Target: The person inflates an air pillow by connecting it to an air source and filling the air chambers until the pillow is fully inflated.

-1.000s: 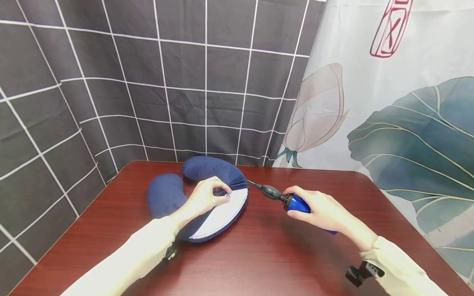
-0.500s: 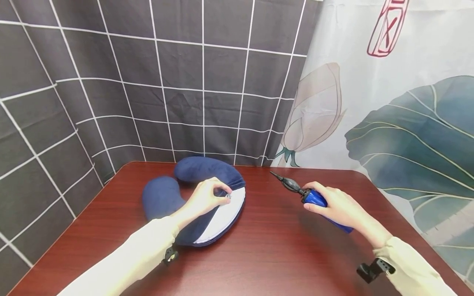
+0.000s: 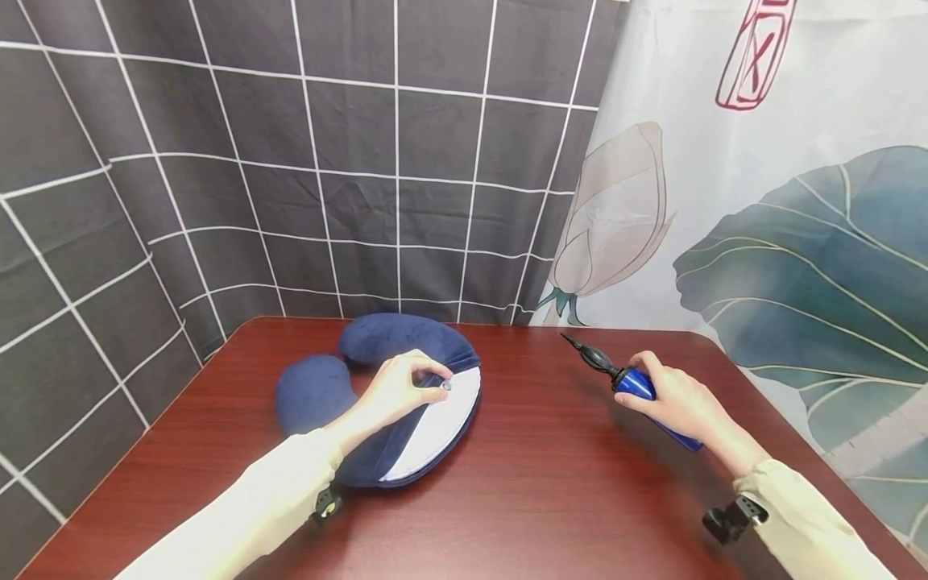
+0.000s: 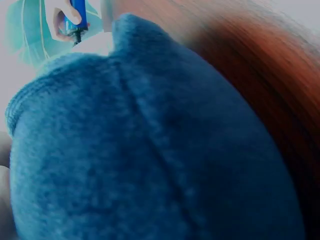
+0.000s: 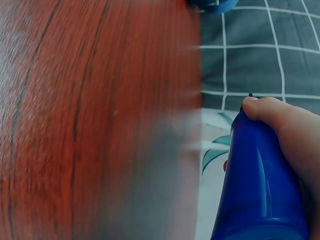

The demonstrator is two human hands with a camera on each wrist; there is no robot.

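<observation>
A navy U-shaped neck pillow (image 3: 406, 334) lies on the table, its white inner section (image 3: 442, 423) showing along the right side. My left hand (image 3: 397, 391) pinches a small clear valve (image 3: 445, 385) at that white section between thumb and fingertips. In the left wrist view the plush pillow (image 4: 100, 150) fills most of the picture and hides the pinch. Off to the right, my right hand (image 3: 677, 403) grips a blue hand pump (image 3: 638, 384) with a black tapered nozzle (image 3: 596, 357). The nozzle points up and left, apart from the pillow. The pump's blue body (image 5: 262, 180) fills the right wrist view's lower right.
The reddish-brown wooden table (image 3: 536, 499) carries all of this. Behind it hangs a dark grey cloth with a white grid (image 3: 362, 201). A white cloth with painted leaves (image 3: 819, 266) covers the right side.
My right hand has drawn the pump back to the right, and its nozzle has come away from the pillow. My left hand has kept its pinch on the valve; the pillow has shifted slightly.
</observation>
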